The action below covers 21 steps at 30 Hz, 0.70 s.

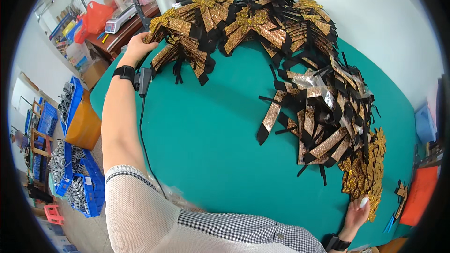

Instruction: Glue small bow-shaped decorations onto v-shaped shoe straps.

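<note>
My left hand [139, 47] reaches to the far left edge of the table, fingers closed at the edge of a gold glitter bow [161, 20] with bronze, black-tipped tails. More such bows [251, 18] lie in overlapping stacks along the back. My right hand [357, 214] is at the lower right, its fingers curled in beside a heap of gold glitter cut-outs [363, 173]. Something white and oval shows at a fingertip; whether the fingers hold a cut-out is hidden. Between lies a tangled pile of bronze strips [323, 117] with black ends and some clear plastic.
The green tabletop [211, 145] spreads in front of me. A cable [143, 136] runs from a small black device at my left wrist. Blue bags [89, 187] of grey parts stand on the floor at left. Blue-handled scissors [389, 223] and an orange-red sheet [420, 197] are at right.
</note>
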Available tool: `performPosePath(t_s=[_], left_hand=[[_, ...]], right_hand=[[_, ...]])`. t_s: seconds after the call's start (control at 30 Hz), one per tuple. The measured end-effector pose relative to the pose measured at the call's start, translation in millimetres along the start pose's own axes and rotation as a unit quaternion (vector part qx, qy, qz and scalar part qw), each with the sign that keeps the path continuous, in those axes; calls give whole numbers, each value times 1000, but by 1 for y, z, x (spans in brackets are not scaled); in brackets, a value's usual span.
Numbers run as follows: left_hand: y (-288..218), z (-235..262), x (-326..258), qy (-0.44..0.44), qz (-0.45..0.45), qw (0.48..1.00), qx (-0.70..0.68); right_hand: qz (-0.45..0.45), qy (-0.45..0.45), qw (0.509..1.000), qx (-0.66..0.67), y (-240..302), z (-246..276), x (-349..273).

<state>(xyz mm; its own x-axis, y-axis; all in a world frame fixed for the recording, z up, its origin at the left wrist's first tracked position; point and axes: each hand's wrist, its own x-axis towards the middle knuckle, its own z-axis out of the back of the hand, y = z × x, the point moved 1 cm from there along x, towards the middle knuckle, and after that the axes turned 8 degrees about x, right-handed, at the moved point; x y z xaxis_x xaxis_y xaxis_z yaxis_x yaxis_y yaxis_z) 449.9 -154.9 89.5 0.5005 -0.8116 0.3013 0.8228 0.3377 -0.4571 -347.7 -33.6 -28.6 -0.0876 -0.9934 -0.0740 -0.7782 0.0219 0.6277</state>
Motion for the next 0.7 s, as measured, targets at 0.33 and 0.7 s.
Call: performPosePath(t_s=[0.33, 0.7], left_hand=[[21, -39, 29, 32, 31, 996, 74], [19, -50, 28, 45, -5, 995, 88]], right_hand=[[33, -38, 998, -38, -3, -18, -3], [25, -17, 998, -47, -4, -14, -2]])
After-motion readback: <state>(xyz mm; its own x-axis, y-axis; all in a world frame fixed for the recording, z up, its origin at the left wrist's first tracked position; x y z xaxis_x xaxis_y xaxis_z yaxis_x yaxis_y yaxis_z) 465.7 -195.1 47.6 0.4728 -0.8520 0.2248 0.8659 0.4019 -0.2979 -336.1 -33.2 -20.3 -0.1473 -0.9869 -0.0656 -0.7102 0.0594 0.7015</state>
